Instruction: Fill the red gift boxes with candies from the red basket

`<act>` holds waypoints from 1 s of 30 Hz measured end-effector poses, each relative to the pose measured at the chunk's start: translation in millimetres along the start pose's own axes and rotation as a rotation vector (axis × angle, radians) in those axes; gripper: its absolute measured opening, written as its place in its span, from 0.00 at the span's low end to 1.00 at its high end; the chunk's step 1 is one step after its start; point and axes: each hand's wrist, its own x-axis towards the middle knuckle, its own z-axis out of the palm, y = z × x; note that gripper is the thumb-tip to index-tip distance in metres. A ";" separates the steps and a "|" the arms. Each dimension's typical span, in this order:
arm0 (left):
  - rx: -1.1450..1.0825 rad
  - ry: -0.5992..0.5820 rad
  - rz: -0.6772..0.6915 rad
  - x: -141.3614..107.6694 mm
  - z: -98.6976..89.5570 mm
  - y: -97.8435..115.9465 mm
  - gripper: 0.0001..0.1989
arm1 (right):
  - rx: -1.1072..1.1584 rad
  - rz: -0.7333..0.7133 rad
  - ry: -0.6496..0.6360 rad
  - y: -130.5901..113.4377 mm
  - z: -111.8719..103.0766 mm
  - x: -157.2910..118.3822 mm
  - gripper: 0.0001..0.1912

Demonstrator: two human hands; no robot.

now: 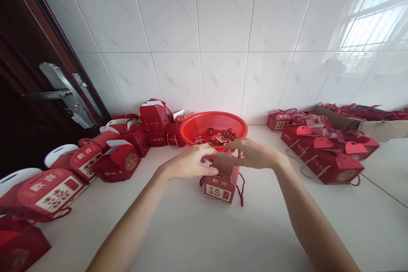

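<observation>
A small red gift box (219,189) with white-and-gold Chinese lettering stands upright in front of me. Its top is open, and dark red cord handles hang at its sides. My left hand (193,162) is at the box's upper left, thumb near the front flap and curved fingers apart. From the other side, my right hand (255,155) reaches over the upper right edge, its fingers bent and spaced apart. Whether the fingertips press on the flaps is partly hidden. Just behind stands a red plastic basket (213,120) holding several small wrapped sweets (219,137).
Several red gift boxes (116,162) crowd the left side, some stacked. More boxes (334,165) stand on the right, near a cardboard carton (379,128) of dark red items. A tiled wall (223,80) rises behind; a dark door (35,59) is at left.
</observation>
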 end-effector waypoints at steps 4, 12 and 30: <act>0.007 -0.008 -0.013 1.0 2.5 1.3 0.16 | 0.022 0.002 -0.020 4.0 8.6 10.4 0.13; 0.046 -0.040 -0.008 -2.2 2.1 3.6 0.17 | 0.036 -0.158 0.027 4.5 11.3 15.6 0.04; 0.005 -0.185 0.095 3.6 11.1 6.4 0.24 | 0.018 0.080 -0.113 13.9 7.9 13.5 0.17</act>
